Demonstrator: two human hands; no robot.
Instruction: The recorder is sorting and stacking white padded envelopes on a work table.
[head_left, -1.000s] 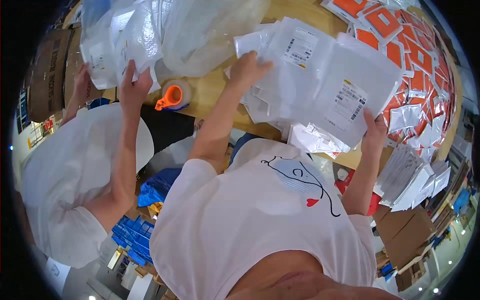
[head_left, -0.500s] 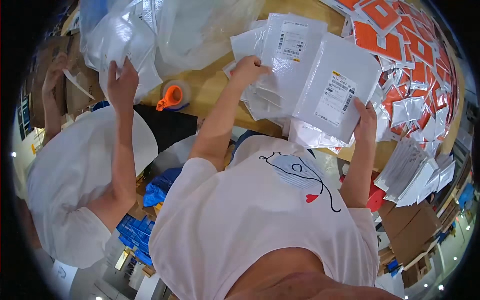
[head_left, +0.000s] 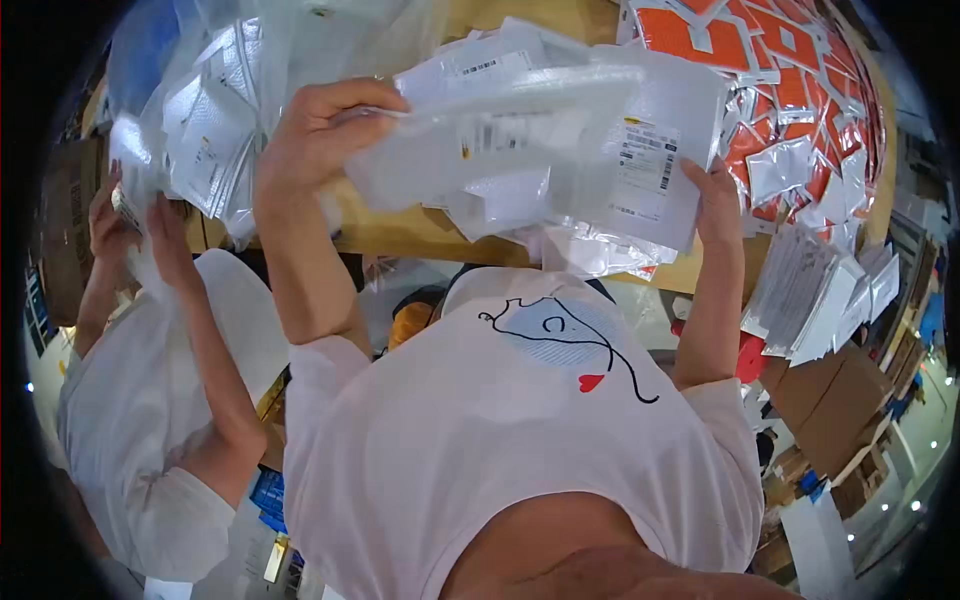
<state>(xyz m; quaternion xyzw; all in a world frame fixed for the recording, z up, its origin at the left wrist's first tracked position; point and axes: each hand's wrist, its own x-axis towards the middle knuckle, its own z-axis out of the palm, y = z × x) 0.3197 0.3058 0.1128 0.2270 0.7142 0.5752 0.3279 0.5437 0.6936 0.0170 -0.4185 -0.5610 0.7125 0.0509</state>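
- Left hand (head_left: pixel 325 125) has swung out toward 11 o'clock since the earlier frame, bringing a clear sleeve (head_left: pixel 500 125) with it; half a second ago it sat over the white packets (head_left: pixel 505 200).
- Sleeve was lying flatter then; now it's lifted, tilted and motion-blurred, its label smeared.
- Meaning, as I judge it: sleeve is being handled clear of the pile, while the white package (head_left: pixel 690 110) is kept steady on the other side.
- My left hand: fingers curled, thumb and forefinger closed in a pinch on the sleeve's end at 11 o'clock; no visible gap.
- My right hand (head_left: pixel 718 205), at 2 o'clock: thumb over the package's right edge near its label, fingers mostly hidden behind; grip looks light, nearly closed.
- Package sits between 1 and 2 o'clock, label facing up at me. Sleeve spans 11 to 1 o'clock and overlaps the package's left side; can't tell if they're joined.
- White packets lie under the sleeve at 12 o'clock, on the wooden table (head_left: pixel 385 232).
- Orange packs (head_left: pixel 700 40) heaped at 2 o'clock, past the package; envelope stack (head_left: pixel 800 290) at 3.
- Co-worker's right hand (head_left: pixel 170 240) on plastic around 10 o'clock, well apart from mine.
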